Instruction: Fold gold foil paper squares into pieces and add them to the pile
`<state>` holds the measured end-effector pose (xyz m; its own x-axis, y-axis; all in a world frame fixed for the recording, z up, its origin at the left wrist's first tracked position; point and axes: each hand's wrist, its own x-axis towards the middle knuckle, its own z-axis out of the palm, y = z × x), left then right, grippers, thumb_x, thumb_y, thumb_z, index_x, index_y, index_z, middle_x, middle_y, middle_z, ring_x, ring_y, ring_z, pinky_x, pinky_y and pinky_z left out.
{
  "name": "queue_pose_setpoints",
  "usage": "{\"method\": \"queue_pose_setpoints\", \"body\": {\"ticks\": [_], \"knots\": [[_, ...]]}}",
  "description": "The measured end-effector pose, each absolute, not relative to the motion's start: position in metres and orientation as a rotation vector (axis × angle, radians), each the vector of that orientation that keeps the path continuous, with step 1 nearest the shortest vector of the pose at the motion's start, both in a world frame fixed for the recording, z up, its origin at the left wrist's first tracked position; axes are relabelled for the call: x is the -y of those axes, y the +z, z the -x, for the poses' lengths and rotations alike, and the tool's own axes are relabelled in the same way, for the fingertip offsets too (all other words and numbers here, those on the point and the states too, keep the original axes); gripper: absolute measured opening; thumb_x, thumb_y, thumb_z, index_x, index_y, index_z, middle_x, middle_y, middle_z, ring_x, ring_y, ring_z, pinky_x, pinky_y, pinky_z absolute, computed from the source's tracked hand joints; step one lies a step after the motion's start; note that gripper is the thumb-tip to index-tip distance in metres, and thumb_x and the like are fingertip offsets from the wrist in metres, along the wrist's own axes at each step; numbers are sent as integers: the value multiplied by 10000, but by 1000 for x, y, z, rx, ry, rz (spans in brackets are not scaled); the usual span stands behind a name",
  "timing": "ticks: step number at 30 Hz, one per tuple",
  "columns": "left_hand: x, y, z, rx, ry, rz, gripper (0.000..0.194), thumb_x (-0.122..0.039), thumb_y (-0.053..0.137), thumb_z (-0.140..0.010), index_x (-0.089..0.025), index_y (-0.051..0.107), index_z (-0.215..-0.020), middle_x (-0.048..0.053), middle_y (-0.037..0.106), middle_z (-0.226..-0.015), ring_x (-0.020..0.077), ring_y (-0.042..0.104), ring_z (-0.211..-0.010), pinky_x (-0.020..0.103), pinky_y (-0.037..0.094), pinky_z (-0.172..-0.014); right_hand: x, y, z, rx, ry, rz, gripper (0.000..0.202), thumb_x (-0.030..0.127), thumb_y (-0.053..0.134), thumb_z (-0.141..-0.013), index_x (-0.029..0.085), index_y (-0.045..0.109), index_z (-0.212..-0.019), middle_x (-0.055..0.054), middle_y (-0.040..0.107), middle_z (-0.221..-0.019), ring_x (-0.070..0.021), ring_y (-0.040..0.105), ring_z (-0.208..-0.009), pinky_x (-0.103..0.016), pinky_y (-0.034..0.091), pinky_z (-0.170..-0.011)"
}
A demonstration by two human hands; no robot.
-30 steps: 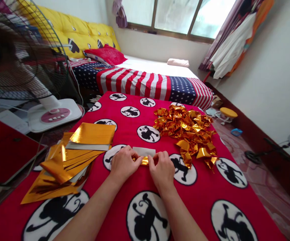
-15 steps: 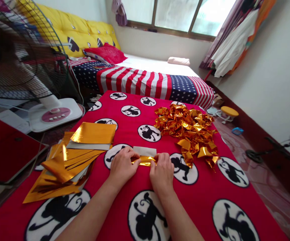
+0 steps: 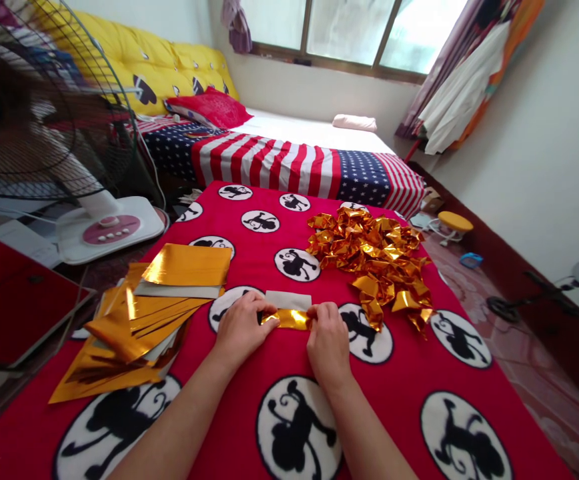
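Gold foil faces most of the sheets in the fanned stack [image 3: 184, 265] at far left, with some pale undersides showing between them. It lies off to the side, probably so that single sheets are within easy reach without crowding the middle. Next comes the left hand [image 3: 243, 323], its thumb and forefinger pinching the left end of the folded sheet [image 3: 292, 319]; that low grip, close to the red cloth [image 3: 394, 387], seems meant to stop the end springing up.

The folded sheet lies on the cloth between the two hands, likely because both ends can be held level there. Its near part is a narrow, shiny gold band with bright glints, apparently doubled over; behind it runs a flat, matt grey strip with a straight far edge. At its right end, the right hand [image 3: 329, 337] has its fingertips closed on the foil, the other fingers curled in, apparently to hold it taut against the left. Farther right sits a heap [image 3: 369, 247] of angular, creased gold pieces, perhaps put there so that nothing gets squashed.
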<state>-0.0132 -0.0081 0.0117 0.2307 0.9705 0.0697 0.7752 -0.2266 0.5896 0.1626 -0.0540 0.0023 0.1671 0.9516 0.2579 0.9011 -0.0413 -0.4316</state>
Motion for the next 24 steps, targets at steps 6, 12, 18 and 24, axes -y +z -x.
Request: {"method": "queue_pose_setpoints", "body": {"ticks": [6,12,18,24], "knots": [[9,13,9,-1665,599,-2039,146,-374,652,-769,-272,741,-826,11,639,-930,193,601,-866,295,452,-734,54,1,-163,1713,156,1934,225,44,432,-842,184,596,-906,-56,575,-944,-196,542,-874,-308,354,-754],[11,8,6,-1674,670,-2074,143,-366,693,-742,-252,729,-822,14,628,-887,192,596,-869,301,447,-788,55,1,-167,1587,140,1788,270,121,376,-905,167,643,-914,-85,611,-992,-209,557,-949,-348,419,-864],[11,11,6,-1672,648,-2117,110,-295,626,-789,-225,711,-802,27,624,-890,186,593,-865,295,439,-764,75,4,-124,1992,194,1497,587,364,405,-951,99,293,-1462,-153,307,-1519,-257,246,-1417,-450,267,-1128],[13,9,6,-1672,676,-2129,149,-239,555,-822,-216,702,-826,26,629,-891,178,587,-845,286,439,-730,84,-3,-110,2212,305,1532,881,583,436,-891,11,142,-1494,-187,174,-1554,-273,122,-1453,-470,227,-1159]]}}
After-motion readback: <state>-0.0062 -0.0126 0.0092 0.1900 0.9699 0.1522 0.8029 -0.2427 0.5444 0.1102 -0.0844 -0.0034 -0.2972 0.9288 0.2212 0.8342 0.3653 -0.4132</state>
